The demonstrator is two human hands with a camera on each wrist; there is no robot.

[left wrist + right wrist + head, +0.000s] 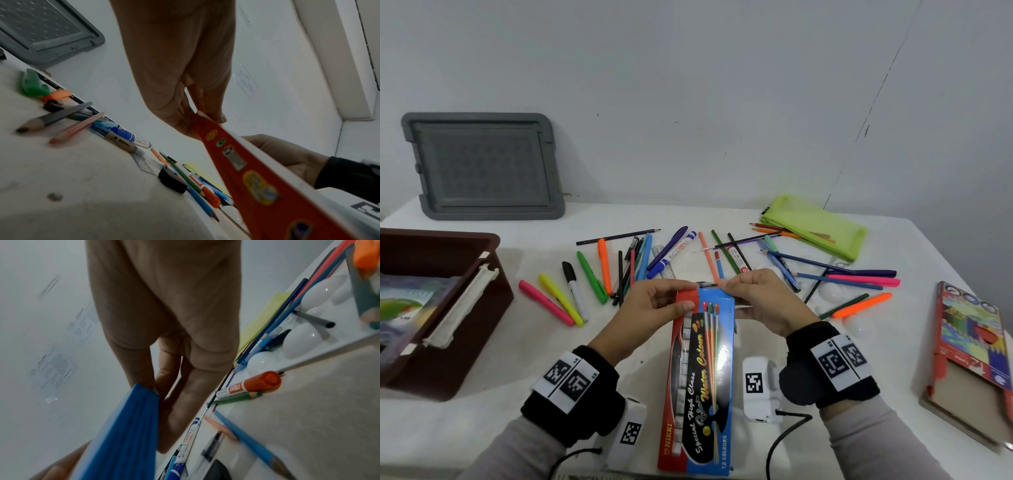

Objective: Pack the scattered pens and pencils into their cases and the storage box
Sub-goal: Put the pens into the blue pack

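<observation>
A long red and blue water colour box point(703, 377) lies lengthwise in front of me, its far end raised off the white table. My left hand point(690, 295) pinches the red far-left corner between thumb and fingers. My right hand point(729, 291) has its fingertips curled on the flap at the far-right corner. The left wrist view shows the red edge point(257, 178) held in my fingers point(213, 113). The blue side point(127, 426) fills the lower left of the right wrist view. Scattered pens and pencils point(654, 260) lie just beyond the box.
A brown storage box point(493, 308) at the left holds a white cloth case point(462, 308). A grey lid point(482, 164) leans on the wall. A green mesh pouch point(815, 228) lies at the back right, a white palette point(832, 291) beside my right hand, a coloured-pencil carton point(976, 349) at the far right.
</observation>
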